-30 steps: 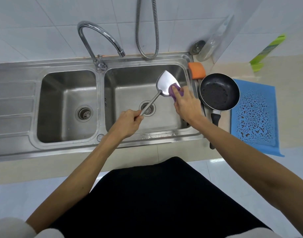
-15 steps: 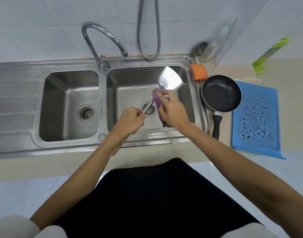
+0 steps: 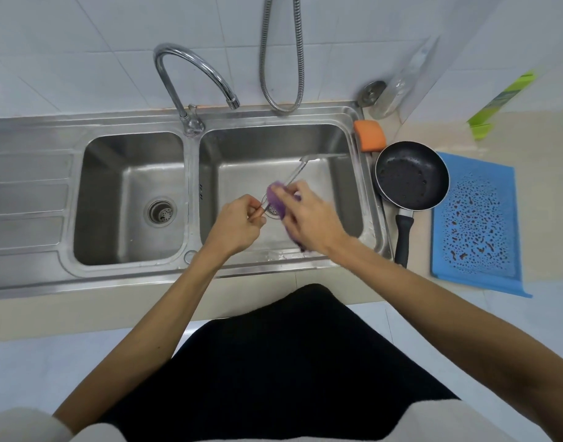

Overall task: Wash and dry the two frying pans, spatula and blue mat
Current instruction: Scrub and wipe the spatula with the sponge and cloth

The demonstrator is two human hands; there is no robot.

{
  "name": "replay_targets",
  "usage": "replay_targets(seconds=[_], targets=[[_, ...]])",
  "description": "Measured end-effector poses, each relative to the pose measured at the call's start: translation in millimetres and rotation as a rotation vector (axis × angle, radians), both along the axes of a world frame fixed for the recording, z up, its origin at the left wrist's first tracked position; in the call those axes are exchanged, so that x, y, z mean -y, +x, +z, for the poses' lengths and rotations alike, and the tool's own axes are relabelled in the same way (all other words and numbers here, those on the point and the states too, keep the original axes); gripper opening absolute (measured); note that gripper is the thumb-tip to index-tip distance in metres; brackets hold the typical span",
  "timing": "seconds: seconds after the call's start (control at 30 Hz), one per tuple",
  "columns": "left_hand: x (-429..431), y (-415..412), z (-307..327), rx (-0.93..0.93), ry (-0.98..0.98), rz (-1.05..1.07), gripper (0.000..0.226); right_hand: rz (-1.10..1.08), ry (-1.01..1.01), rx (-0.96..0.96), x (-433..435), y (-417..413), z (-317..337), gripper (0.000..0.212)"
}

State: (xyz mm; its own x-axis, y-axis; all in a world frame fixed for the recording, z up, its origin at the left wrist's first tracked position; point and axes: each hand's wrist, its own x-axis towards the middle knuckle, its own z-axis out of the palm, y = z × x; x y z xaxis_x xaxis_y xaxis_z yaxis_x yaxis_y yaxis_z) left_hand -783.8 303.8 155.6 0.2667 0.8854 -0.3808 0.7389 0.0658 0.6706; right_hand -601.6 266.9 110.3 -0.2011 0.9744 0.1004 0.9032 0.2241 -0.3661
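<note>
Spatula (image 3: 293, 174) centre frame, over the right sink basin (image 3: 248, 167); blade blurred. Steel, stiff and light. We judge it slippery when wet, so the handle end is the safest hold. Left hand (image 3: 238, 223) pinches that end. Right hand (image 3: 308, 218) clasps a purple cloth (image 3: 277, 200) round the shaft. Frying pan (image 3: 412, 175) and blue mat (image 3: 477, 218) sit on the worktop (image 3: 528, 138), right of frame.

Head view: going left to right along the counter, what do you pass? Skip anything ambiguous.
draining board → left basin → right basin → frying pan → blue mat
</note>
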Motion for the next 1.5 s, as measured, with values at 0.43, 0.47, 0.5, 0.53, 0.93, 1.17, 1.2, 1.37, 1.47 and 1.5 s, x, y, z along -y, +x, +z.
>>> replay_targets(seconds=[0.43,0.47,0.5,0.53,0.93,1.17,1.2,1.37,1.47,1.5], targets=[[-2.5,-2.6,-7.1,-0.074,0.092,0.112,0.035,0.014,-0.016,0.161,-0.2,-19.0,-3.6,0.055],[-3.3,-3.1,-7.3,-0.083,0.097,0.119,0.035,-0.043,-0.018,0.140,-8.1,-13.0,-3.6,0.054],[-3.9,-3.8,-7.5,-0.092,0.097,0.127,0.034,-0.128,-0.014,0.121,-16.7,-6.2,-3.2,0.052],[-4.1,-4.0,-7.6,-0.098,0.092,0.133,0.033,-0.215,-0.012,0.121,-25.0,1.8,-2.9,0.051],[-4.0,-11.6,-10.7,-0.023,0.096,0.053,0.014,-0.420,-0.072,0.042,-75.3,63.4,3.8,0.049],[-0.6,-10.3,-17.7,-0.069,0.024,0.001,0.016,-0.580,-0.275,-0.002,-44.7,92.4,-22.7,0.042],[1.7,-8.4,-20.4,-0.072,0.012,0.002,0.017,-0.591,-0.290,0.004,-32.5,94.7,-27.5,0.040],[12.8,0.9,-31.0,-0.059,-0.038,0.013,0.021,-0.603,-0.348,0.071,32.6,104.8,-49.4,0.038],[19.5,7.1,-35.0,-0.063,-0.057,0.027,0.027,-0.592,-0.377,0.102,65.3,107.2,-64.5,0.035],[22.0,8.9,-36.7,-0.057,-0.058,0.027,0.029,-0.589,-0.374,0.119,74.7,106.8,-69.2,0.034]])
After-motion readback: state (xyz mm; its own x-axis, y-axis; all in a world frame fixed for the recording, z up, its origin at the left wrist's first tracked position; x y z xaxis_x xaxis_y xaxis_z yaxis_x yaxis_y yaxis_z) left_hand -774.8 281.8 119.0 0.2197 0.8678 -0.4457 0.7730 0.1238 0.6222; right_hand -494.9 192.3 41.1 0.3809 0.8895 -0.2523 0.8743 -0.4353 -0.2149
